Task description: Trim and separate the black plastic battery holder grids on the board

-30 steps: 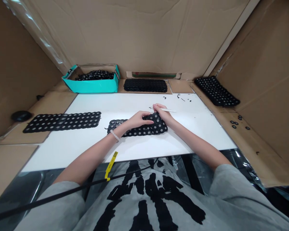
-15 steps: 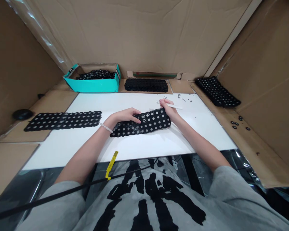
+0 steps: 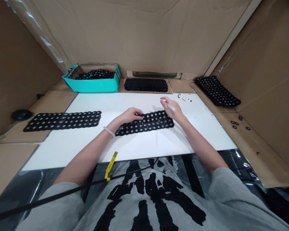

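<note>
A black rubber sheet full of round holes [image 3: 149,122] lies flat on the white table [image 3: 135,147] in front of me. My left hand [image 3: 128,115] rests on its left part with curled fingers pressing it down. Just past the sheet's right end, my right hand [image 3: 172,109] is closed round a thin white stick [image 3: 170,106], its heel touching the sheet's edge.
A second perforated black sheet [image 3: 62,120] lies at the table's left edge. At the back stand a teal box [image 3: 93,84] of black pieces and a stack of black sheets [image 3: 145,85]. Another stack [image 3: 216,91] leans at the right, with loose black rings [image 3: 236,123] and scraps [image 3: 184,97].
The sheet, folded over and lifted at its right end a second ago, now lies spread flat. My right hand has moved right and back off the sheet. My left hand stayed on it.
</note>
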`<state>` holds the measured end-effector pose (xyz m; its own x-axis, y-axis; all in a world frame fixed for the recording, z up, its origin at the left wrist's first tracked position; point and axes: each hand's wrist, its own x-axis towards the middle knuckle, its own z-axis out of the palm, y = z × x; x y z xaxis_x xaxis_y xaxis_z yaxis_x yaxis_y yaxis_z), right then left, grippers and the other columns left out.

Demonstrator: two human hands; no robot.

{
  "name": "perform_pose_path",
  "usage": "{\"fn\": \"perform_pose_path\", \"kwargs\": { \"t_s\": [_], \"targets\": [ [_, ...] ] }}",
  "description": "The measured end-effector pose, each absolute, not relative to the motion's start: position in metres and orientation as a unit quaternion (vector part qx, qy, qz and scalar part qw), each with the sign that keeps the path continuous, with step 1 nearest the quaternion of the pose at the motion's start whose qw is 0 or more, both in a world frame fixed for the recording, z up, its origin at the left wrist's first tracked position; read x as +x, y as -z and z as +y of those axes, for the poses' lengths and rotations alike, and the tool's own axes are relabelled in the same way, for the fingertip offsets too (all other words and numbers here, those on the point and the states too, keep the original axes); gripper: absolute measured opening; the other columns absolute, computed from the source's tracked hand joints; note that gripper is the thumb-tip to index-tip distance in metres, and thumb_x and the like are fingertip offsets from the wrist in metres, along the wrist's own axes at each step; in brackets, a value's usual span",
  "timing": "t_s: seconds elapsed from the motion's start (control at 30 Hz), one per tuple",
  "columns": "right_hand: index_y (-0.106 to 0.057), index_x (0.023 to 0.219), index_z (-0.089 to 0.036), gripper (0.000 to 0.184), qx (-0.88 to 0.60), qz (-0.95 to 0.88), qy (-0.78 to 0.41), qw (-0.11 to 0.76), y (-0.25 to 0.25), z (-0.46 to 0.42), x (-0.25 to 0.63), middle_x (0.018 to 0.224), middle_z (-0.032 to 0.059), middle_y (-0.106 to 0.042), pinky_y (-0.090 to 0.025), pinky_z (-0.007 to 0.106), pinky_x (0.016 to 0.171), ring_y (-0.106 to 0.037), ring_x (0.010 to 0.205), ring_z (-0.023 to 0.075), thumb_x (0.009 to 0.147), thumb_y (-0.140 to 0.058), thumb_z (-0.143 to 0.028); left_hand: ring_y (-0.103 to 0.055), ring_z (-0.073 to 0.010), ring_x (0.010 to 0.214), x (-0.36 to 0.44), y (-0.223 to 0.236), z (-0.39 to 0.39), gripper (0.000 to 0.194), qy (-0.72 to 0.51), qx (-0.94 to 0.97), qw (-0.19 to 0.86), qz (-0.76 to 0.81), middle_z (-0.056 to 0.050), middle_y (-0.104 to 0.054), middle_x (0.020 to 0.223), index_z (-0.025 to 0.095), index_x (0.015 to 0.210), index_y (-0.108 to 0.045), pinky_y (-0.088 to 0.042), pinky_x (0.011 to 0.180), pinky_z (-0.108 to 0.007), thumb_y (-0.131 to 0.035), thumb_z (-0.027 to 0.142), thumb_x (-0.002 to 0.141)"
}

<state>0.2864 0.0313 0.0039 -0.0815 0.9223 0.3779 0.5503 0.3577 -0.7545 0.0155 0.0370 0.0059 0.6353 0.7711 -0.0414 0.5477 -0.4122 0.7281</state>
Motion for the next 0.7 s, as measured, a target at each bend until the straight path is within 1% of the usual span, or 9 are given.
{"fn": "perform_pose_path", "kwargs": {
  "t_s": [0.07,0.13,0.2,0.3,0.4,0.47,0.6,0.7],
  "targets": [
    [-0.069,0.106,-0.021,0.042,-0.519,-0.693,-0.227,0.446,-0.006,0.026,0.279,0.087,0.0054,-0.069,-0.044,0.032,0.082,-0.061,0.087,0.0217,0.090,-0.049,-0.055,-0.064,-0.0212,0.086,0.022,0.001,0.034,0.024,-0.170,0.830,0.325,0.421,-0.005,-0.074,0.091,0.017,0.086,-0.071,-0.045,0.084,-0.032,-0.061,0.038,0.077],
    [-0.072,0.102,-0.018,0.039,-0.507,-0.686,-0.305,0.425,-0.007,0.020,0.268,0.083,0.0047,-0.069,-0.046,0.030,0.076,-0.062,0.081,0.0191,0.089,-0.051,-0.048,-0.065,-0.0233,0.090,0.026,0.008,0.031,0.024,-0.176,0.829,0.289,0.446,-0.006,-0.074,0.095,0.018,0.088,-0.071,-0.044,0.087,-0.033,-0.059,0.035,0.079],
    [-0.074,0.096,-0.017,0.031,-0.493,-0.674,-0.399,0.378,-0.006,0.015,0.257,0.075,0.0032,-0.068,-0.047,0.027,0.068,-0.060,0.071,0.0159,0.084,-0.057,-0.040,-0.065,-0.0251,0.094,0.029,0.012,0.030,0.025,-0.176,0.823,0.269,0.468,-0.007,-0.074,0.100,0.018,0.092,-0.072,-0.044,0.089,-0.034,-0.059,0.035,0.079],
    [-0.073,0.091,-0.017,0.021,-0.487,-0.654,-0.465,0.346,0.001,0.012,0.245,0.069,0.0010,-0.066,-0.047,0.024,0.061,-0.058,0.062,0.0122,0.076,-0.064,-0.028,-0.064,-0.0255,0.095,0.029,0.014,0.032,0.027,-0.175,0.809,0.281,0.486,-0.007,-0.074,0.100,0.018,0.094,-0.071,-0.044,0.088,-0.034,-0.060,0.037,0.078],
    [-0.067,0.078,-0.016,0.010,-0.487,-0.630,-0.487,0.359,0.009,0.012,0.242,0.069,0.0018,-0.068,-0.048,0.023,0.059,-0.059,0.060,0.0114,0.073,-0.068,-0.025,-0.064,-0.0243,0.090,0.028,0.014,0.035,0.030,-0.170,0.794,0.327,0.483,-0.006,-0.073,0.093,0.017,0.090,-0.070,-0.044,0.083,-0.033,-0.060,0.042,0.077],
    [-0.064,0.073,-0.016,0.011,-0.478,-0.624,-0.497,0.368,0.015,0.014,0.243,0.071,0.0026,-0.069,-0.049,0.023,0.059,-0.060,0.060,0.0112,0.073,-0.068,-0.027,-0.063,-0.0235,0.086,0.027,0.014,0.036,0.032,-0.170,0.785,0.352,0.480,-0.005,-0.072,0.088,0.016,0.087,-0.070,-0.044,0.080,-0.032,-0.061,0.044,0.075],
    [-0.064,0.076,-0.016,0.014,-0.468,-0.625,-0.498,0.378,0.020,0.017,0.243,0.072,0.0022,-0.069,-0.049,0.023,0.061,-0.060,0.061,0.0110,0.074,-0.067,-0.030,-0.061,-0.0214,0.082,0.028,0.014,0.036,0.032,-0.175,0.770,0.385,0.477,-0.004,-0.071,0.084,0.016,0.084,-0.069,-0.042,0.078,-0.032,-0.061,0.045,0.074],
    [-0.064,0.075,-0.017,0.014,-0.487,-0.645,-0.459,0.369,0.021,0.013,0.240,0.071,0.0009,-0.068,-0.048,0.024,0.062,-0.060,0.063,0.0123,0.074,-0.065,-0.030,-0.059,-0.0201,0.078,0.029,0.013,0.034,0.030,-0.182,0.742,0.423,0.487,-0.004,-0.069,0.080,0.015,0.081,-0.069,-0.041,0.076,-0.031,-0.062,0.044,0.072]
  ]
}}
